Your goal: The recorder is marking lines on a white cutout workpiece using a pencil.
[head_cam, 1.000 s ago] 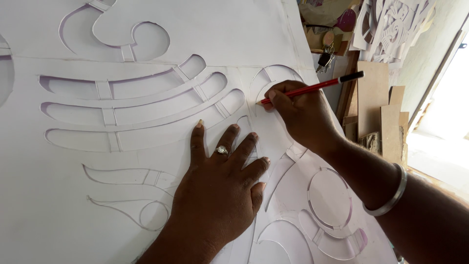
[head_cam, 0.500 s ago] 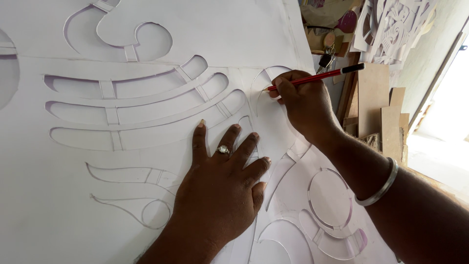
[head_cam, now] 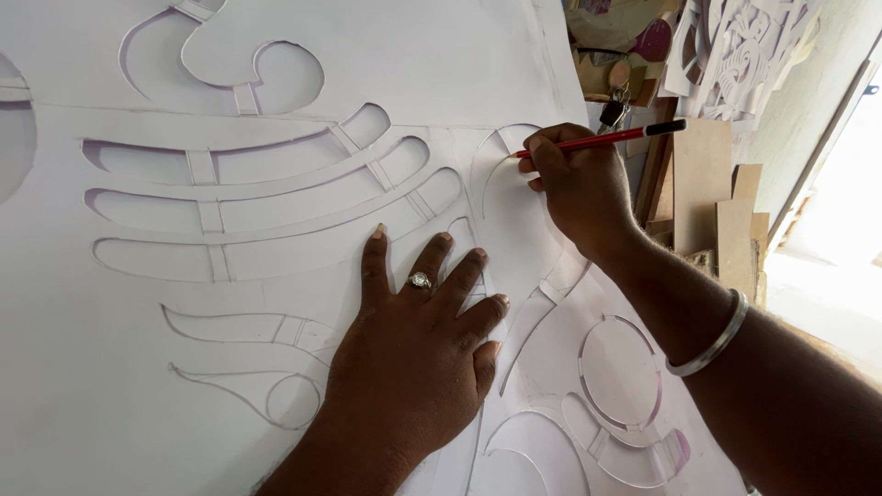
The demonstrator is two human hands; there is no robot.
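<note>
The white stencil (head_cam: 276,83) fills nearly all we see, a big sheet cut with curved bands and loops, lying flat and covering whatever carries it. Off its right edge stand wooden boards (head_cam: 703,184) and a pile of white cutouts (head_cam: 744,46), well apart from our work. Our left hand (head_cam: 413,358) lies released, fingers spread flat on the sheet just below the lowest band, pinning it down; a ring (head_cam: 420,280) sits on one finger. Our right hand (head_cam: 579,188), a bangle (head_cam: 712,340) on its wrist, is clenched around a red pencil (head_cam: 597,140), whose tip meets the sheet at the edge of a small curved opening near the right side. We judge the step to be tracing that opening. The next stroke calls for following the curve closely while the sheet is kept from slipping.
</note>
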